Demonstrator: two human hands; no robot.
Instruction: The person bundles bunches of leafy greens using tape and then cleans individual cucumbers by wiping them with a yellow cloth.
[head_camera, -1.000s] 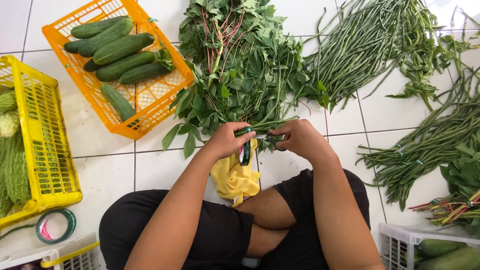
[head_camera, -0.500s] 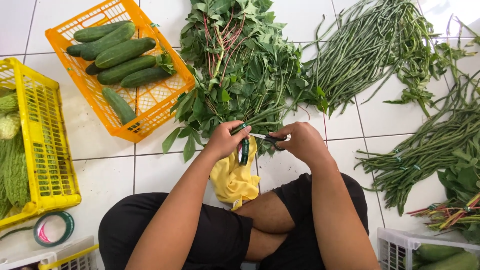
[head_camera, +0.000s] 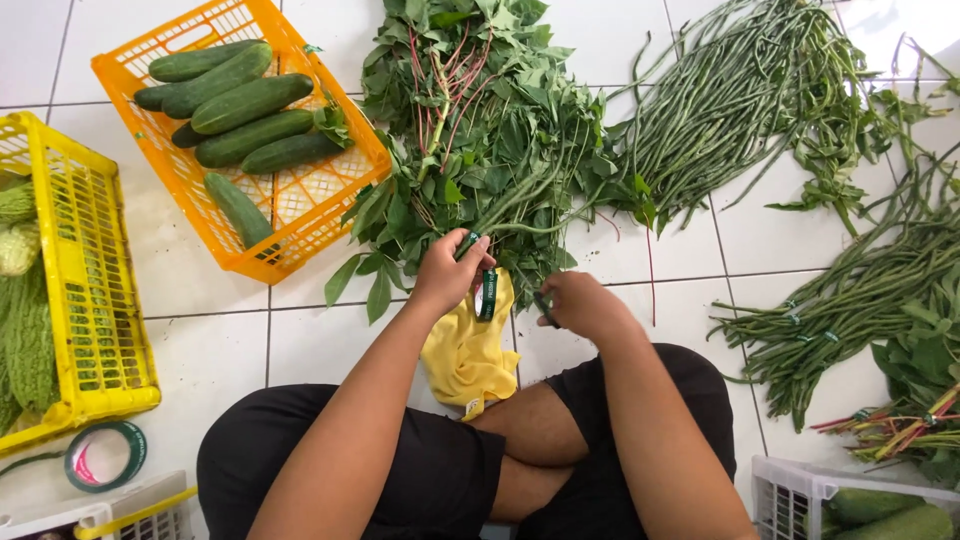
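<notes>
Your left hand (head_camera: 447, 272) was closed around the cut ends of a bunch of green leafy stalks with reddish stems (head_camera: 470, 130), and a small roll of dark green tape (head_camera: 487, 293) hung from its fingers, just below the grip. Your right hand (head_camera: 580, 303) sat just to the right of that grip, fingers curled together on something thin and dark; you could not tell from this view exactly what it pinched, though a strip of the tape seemed to run between the two hands.

Directly beneath the left hand, a crumpled yellow cloth (head_camera: 468, 350) lay across your knee and the white tiled floor (head_camera: 640, 262). You sat cross-legged in black shorts, both forearms reaching forward.

The leafy bunch spread away from the grip, upward and outward across the tiles. To the right of it lay a loose heap of long green beans (head_camera: 730, 120), and further right a second bundle of long beans (head_camera: 850, 300) angled down toward your right knee, with some red-stemmed greens (head_camera: 900, 430) past it.

To the upper left of the grip stood an orange plastic crate (head_camera: 330, 200) holding dark green cucumbers (head_camera: 245, 105). Well to the left, a yellow plastic crate (head_camera: 90, 300) held pale bumpy gourds. Near your left knee lay a larger roll of green tape (head_camera: 105, 455), and white plastic baskets (head_camera: 790, 490) showed at both lower corners.
</notes>
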